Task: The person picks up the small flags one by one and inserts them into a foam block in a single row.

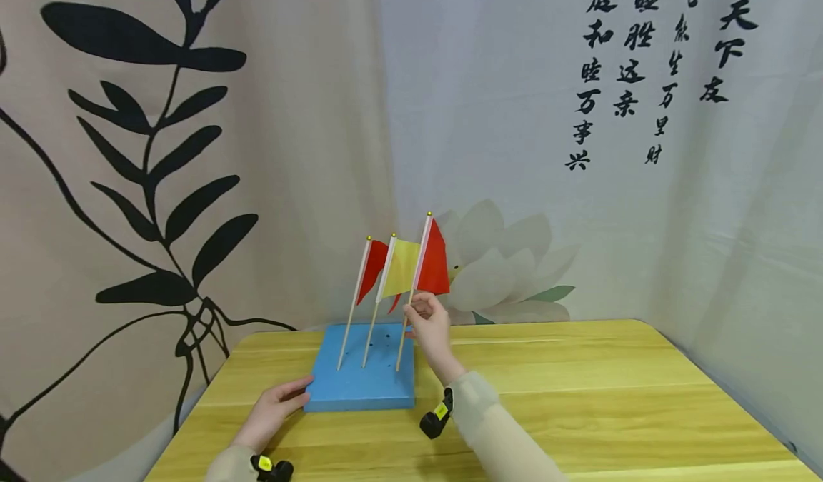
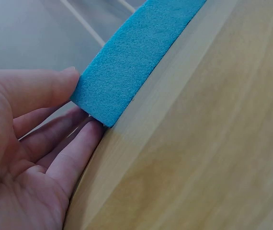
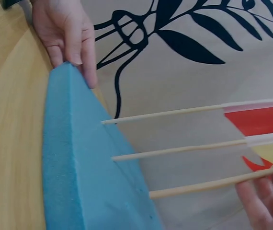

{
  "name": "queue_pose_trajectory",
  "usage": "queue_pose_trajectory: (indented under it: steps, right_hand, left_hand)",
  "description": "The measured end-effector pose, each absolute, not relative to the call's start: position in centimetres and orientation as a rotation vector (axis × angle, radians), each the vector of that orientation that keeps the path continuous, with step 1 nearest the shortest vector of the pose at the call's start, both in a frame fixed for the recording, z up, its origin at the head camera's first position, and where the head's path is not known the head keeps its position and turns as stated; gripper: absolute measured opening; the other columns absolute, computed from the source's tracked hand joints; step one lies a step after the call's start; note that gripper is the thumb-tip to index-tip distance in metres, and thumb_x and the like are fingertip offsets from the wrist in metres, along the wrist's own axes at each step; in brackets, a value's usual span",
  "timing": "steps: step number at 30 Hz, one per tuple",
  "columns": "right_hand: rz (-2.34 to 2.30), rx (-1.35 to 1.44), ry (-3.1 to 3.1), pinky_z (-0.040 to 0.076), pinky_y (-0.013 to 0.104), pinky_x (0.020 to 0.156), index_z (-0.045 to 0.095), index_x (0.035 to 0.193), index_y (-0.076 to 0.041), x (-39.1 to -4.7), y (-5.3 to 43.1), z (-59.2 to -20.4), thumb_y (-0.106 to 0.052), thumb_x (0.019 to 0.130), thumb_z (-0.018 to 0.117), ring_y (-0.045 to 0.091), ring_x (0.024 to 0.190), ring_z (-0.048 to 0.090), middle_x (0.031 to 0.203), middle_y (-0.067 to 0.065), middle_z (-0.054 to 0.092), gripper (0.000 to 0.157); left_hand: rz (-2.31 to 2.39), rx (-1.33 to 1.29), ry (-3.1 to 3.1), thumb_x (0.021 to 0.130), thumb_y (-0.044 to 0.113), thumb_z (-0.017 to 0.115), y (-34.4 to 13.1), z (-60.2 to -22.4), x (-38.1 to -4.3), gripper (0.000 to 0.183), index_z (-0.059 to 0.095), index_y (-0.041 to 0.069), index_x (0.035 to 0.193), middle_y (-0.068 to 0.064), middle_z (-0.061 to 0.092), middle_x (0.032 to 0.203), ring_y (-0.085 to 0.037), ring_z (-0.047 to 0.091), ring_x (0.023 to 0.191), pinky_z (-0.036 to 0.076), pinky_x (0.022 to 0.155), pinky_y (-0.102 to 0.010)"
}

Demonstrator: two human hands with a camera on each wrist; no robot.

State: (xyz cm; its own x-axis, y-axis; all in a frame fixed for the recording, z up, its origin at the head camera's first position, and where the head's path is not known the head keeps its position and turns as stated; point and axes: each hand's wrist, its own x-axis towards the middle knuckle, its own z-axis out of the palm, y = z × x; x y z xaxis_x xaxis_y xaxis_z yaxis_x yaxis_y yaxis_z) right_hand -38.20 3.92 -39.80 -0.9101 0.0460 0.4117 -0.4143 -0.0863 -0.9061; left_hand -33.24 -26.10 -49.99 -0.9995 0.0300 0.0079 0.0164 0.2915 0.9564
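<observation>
My left hand [image 1: 273, 409] touches the front left corner of a blue foam board [image 1: 360, 389], fingers extended. In the left wrist view, the thumb lies at the board's upper edge [image 2: 122, 62] with other fingertips against its side. Three small flags on thin wooden sticks stand in the board, leaning slightly right: a red flag [image 1: 372, 271] at left, a yellow flag [image 1: 400, 268] in the middle and a taller red flag [image 1: 434, 260] at right. My right hand [image 1: 431, 328] pinches the right flag's stick below its cloth. That stick's lower end meets the board. A red strip [image 1: 394, 303] shows below the yellow cloth.
Several small dark holes [image 1: 388, 336] dot the board's far part. Under it is a yellow wood-grain table [image 1: 579, 396]. Behind hangs a pale curtain [image 1: 308, 146] printed with dark leaves, a lotus and black characters. Both wrists wear black cameras [image 1: 437, 414].
</observation>
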Motion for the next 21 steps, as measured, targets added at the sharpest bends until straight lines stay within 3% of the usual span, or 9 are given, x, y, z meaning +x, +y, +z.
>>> queue_pose_trajectory:
  steps: [7,18,21]
  right_hand:
    - [2.022,0.336,-1.874,0.059,0.05,0.063,0.06,0.107,-0.002,-40.5,2.5,-42.0,-0.01,0.093,0.066,0.039,0.085,0.061,0.09,0.014,0.063,0.017]
    - [1.985,0.283,-1.891,0.058,0.054,0.065,0.062,0.102,-0.008,-41.5,1.7,-42.6,-0.011,0.093,0.067,0.022,0.073,0.062,0.085,0.01,0.062,0.011]
    - [1.974,0.269,-1.902,0.06,0.049,0.063,0.062,0.103,-0.008,-41.7,1.4,-42.6,-0.011,0.093,0.068,0.023,0.073,0.062,0.084,0.007,0.062,0.012]
  left_hand:
    - [1.888,0.046,2.499,0.094,0.017,0.066,-25.9,-50.3,-33.3,0.046,0.056,-0.004,0.134,-0.023,0.049,0.14,-0.039,0.047,0.127,0.048,0.098,-0.046]
    - [1.872,0.052,2.5,0.095,0.017,0.064,-26.1,-50.3,-33.4,0.044,0.057,-0.003,0.134,-0.024,0.049,0.139,-0.039,0.048,0.125,0.049,0.096,-0.047]
    - [1.881,0.044,2.502,0.095,0.016,0.064,-26.2,-50.1,-33.4,0.043,0.057,-0.003,0.133,-0.024,0.049,0.139,-0.039,0.049,0.124,0.049,0.096,-0.047]
